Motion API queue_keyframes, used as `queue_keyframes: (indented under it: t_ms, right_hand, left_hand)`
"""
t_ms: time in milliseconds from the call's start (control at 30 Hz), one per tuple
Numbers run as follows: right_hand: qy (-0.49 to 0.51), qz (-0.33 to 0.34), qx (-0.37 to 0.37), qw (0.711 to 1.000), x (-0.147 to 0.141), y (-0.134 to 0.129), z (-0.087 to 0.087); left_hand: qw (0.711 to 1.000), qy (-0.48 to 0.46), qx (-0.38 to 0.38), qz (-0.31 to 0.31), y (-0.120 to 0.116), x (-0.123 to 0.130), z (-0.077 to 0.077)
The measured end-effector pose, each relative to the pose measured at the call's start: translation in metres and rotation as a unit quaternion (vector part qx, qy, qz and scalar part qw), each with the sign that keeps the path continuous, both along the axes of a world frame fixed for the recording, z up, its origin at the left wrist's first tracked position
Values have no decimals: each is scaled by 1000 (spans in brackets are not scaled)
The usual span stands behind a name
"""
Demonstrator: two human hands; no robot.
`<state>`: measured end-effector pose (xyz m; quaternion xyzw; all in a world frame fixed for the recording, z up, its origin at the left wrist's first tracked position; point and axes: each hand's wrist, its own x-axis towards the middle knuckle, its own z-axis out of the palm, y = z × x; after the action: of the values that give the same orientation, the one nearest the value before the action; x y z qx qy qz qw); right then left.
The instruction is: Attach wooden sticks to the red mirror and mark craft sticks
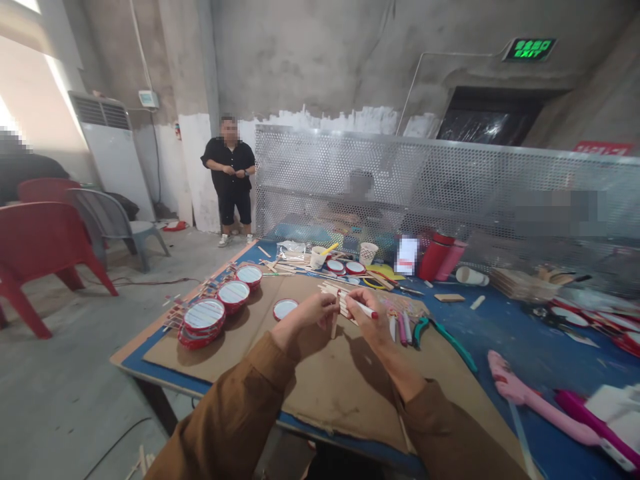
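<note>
My left hand [311,317] pinches a flat wooden craft stick [334,327], which points down toward the cardboard sheet [345,393]. In my right hand [374,327] is a white marker pen [365,307] with a red end, its other end close to the stick. Whether the pen touches the stick, I cannot tell. More wooden sticks [327,287] lie side by side just behind both hands. Left of my left hand is a round white disc [285,309] with a red rim. Pink and white pens [403,327] lie right of my right hand.
Stacked red-rimmed discs [204,316] line the table's left side. Teal-handled pliers [450,341] and a pink tool [540,407] lie to the right. Paper cups [318,258], a phone [406,255] and a red bottle [436,256] stand before a perforated metal screen [310,167]. A person [231,173] stands beyond.
</note>
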<state>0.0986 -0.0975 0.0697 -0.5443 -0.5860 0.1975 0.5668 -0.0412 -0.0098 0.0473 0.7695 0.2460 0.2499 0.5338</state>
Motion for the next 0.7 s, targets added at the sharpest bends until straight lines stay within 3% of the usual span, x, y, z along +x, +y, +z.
queue_keyframes:
  t_ms: [700]
  right_hand:
    - [26, -19, 7, 999, 1, 2, 0]
  left_hand:
    - [1000, 2, -13, 2, 0, 1, -1]
